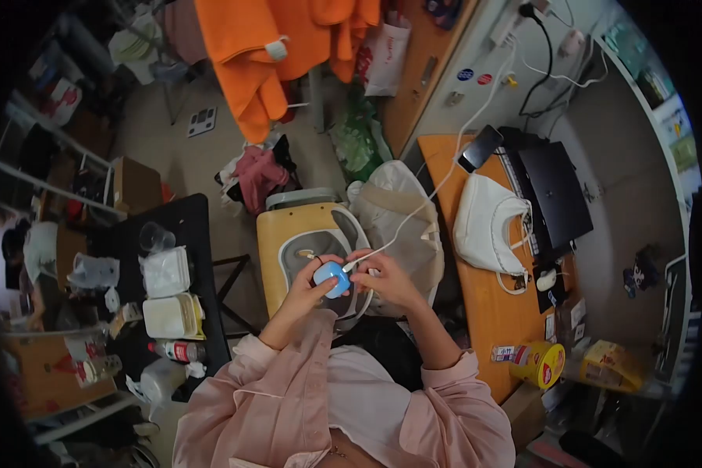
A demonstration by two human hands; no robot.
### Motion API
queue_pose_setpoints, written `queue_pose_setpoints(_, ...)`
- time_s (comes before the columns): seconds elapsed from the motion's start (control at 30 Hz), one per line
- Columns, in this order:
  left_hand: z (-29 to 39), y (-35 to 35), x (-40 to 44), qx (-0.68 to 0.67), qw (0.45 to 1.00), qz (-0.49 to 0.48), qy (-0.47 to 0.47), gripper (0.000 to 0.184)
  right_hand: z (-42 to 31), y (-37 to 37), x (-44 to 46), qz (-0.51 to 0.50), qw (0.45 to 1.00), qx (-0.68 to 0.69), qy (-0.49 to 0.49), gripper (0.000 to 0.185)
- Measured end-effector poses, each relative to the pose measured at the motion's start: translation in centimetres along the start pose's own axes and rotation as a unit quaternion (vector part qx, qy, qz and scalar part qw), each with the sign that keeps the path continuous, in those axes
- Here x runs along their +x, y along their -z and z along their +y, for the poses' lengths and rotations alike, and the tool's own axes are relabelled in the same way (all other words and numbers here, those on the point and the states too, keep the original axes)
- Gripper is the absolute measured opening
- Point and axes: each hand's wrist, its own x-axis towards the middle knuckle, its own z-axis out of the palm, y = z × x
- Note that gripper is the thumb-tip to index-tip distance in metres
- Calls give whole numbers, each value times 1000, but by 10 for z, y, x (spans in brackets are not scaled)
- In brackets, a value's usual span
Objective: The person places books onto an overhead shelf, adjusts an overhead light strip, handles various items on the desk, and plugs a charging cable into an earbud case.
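In front of my chest, my left hand (304, 300) is closed round a small glossy light-blue earphone case (334, 282), its thumb lying across the front. My right hand (388, 284) pinches the plug end of a white charging cable (405, 221) right beside the case's upper right edge. Whether the plug sits inside the case or only touches it, I cannot tell. From there the cable runs up and right toward the wall sockets. A dark loop hangs at the case's upper left, by my left fingers.
A wooden chair (271, 234) stands just beyond my hands, with a lined white bin (402, 187) beside it. On the right desk (444, 168) are a white handbag (480, 222), a phone (481, 148), a laptop (555, 195) and a yellow tub (538, 364). A black table (191, 222) at left carries food containers.
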Motion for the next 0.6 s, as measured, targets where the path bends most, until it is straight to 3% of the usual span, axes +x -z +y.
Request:
queue_pose_setpoints(0.03,-2,4,7,-20,997,-36,58,33,-9,12,-10,18,999,2,-49,21)
queue_pose_setpoints(0.13,3,-12,33,-111,985,-83,104,42,10,63,-40,70,995,14,-70,26)
queue_pose_setpoints(0.27,-5,-42,80,-71,981,-143,107,54,77,133,-95,319,933,-142,-90,18)
queue_pose_setpoints(0.37,-24,-66,116,-49,977,-178,109,54,151,178,-146,423,886,-154,-116,17)
queue_pose_setpoints(0.43,-44,-85,137,-69,973,-192,110,54,194,200,-175,525,807,-231,-140,13)
queue_pose_setpoints(0.47,-54,-96,148,-89,971,-198,102,54,196,204,-182,535,801,-227,-144,13)
queue_pose_setpoints(0.53,-73,-116,173,-84,963,-228,120,53,200,211,-192,587,673,-359,-273,15)
queue_pose_setpoints(0.57,-81,-127,186,-78,957,-248,131,53,207,216,-196,593,669,-353,-277,15)
queue_pose_setpoints(0.6,-88,-139,201,-68,960,-234,139,54,217,221,-197,609,614,-428,-262,16)
